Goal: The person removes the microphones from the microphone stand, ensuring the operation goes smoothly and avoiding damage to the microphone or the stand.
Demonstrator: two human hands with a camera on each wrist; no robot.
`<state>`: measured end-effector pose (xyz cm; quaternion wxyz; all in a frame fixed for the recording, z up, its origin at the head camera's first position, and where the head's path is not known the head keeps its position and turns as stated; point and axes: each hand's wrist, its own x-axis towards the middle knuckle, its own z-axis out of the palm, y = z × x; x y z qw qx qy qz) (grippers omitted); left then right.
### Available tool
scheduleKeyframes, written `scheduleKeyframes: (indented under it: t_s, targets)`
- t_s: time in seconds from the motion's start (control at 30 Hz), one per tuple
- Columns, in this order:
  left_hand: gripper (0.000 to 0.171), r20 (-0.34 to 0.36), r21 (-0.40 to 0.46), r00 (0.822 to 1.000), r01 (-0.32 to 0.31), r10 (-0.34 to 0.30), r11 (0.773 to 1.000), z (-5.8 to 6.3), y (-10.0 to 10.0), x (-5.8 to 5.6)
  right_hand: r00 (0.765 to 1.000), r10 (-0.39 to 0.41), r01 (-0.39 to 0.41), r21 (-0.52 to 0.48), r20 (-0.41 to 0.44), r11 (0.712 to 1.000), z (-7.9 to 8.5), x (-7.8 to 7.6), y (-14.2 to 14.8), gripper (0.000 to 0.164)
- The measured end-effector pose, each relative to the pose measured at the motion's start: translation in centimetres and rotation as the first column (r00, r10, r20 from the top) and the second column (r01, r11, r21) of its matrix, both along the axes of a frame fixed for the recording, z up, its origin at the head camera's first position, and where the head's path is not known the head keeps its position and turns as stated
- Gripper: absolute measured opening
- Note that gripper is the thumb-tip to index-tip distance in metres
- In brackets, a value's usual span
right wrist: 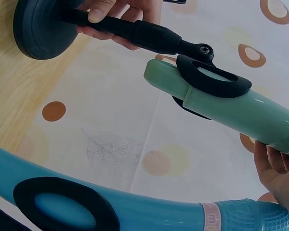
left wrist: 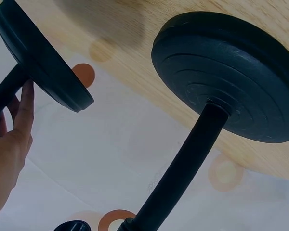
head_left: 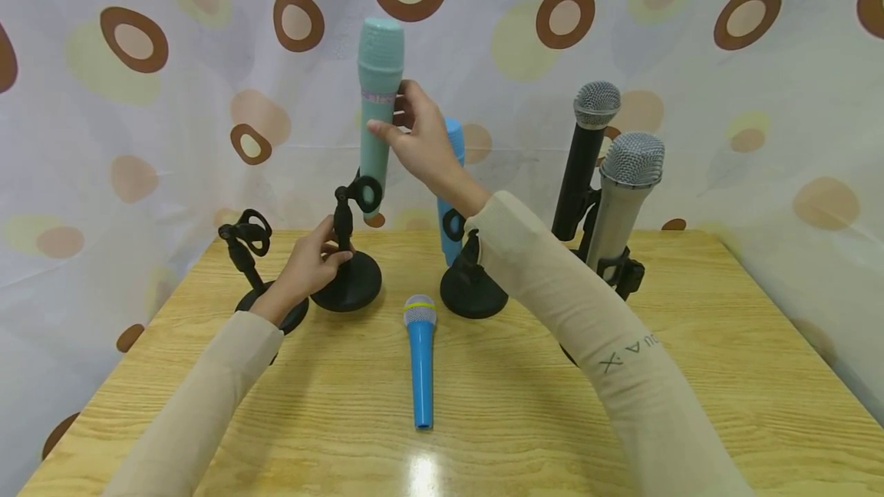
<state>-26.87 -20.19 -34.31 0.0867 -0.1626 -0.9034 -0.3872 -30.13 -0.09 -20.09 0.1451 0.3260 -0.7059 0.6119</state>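
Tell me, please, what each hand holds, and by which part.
Right hand: the green microphone, by its upper handle. Left hand: a black stand, by its pole.

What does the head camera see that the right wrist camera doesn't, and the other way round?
Only the head view shows the blue microphone lying down on the table, plus the black microphone and pale microphone.

Only the right wrist view shows the pink band on the standing blue microphone.

Both show the left hand holding a stand and the right hand holding the green microphone.
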Motion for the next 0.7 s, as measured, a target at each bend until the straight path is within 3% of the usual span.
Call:
scheduleKeyframes:
  t_s: [0.5, 0.7]
  targets:
    - [0.029, -0.041, -0.015, 0.999, -0.006, 0.005, 1.000, -0.1, 0.1, -0.1, 0.999, -0.054, 0.054, -0.047, 0.000, 0.997, 0.4, 0.3, -0.1, 0.044]
    - [0.028, -0.048, -0.010, 0.999, -0.002, 0.001, 1.000, -0.3, 0.0, -0.2, 0.996, -0.088, 0.088, -0.055, 0.011, 0.995, 1.7, 2.6, 0.1, 0.043]
